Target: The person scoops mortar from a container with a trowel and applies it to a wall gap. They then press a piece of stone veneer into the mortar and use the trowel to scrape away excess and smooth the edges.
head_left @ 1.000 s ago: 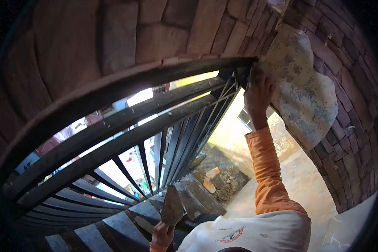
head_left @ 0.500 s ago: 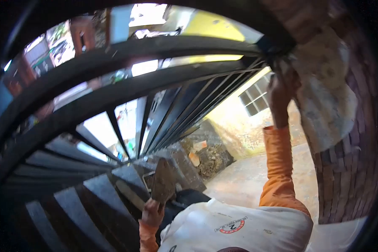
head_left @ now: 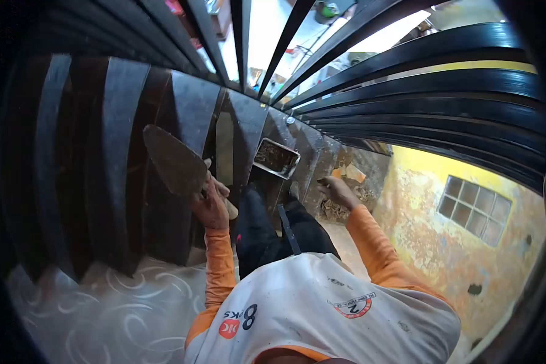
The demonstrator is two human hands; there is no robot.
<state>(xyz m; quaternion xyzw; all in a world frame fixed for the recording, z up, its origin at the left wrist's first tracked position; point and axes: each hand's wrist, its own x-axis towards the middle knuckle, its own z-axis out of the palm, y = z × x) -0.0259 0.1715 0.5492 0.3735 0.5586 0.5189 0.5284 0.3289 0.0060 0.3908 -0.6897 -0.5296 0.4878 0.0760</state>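
While one trowel (head_left: 175, 161) in left hand (head_left: 210, 205), one tray (head_left: 276, 158) on stairs (head_left: 191, 100).

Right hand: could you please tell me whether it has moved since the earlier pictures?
Yes, the right hand has moved down, away from the railing.

Looks like a bldg stairwell under repair: dark stair treads (head_left: 191, 100) w/ a mortar tray (head_left: 276, 158) on them; black railing (head_left: 406, 103) above the treads; rubble (head_left: 346, 203) & patchy yellow wall (head_left: 421, 200) w/ gridded window (head_left: 474, 209) to the treads' right.
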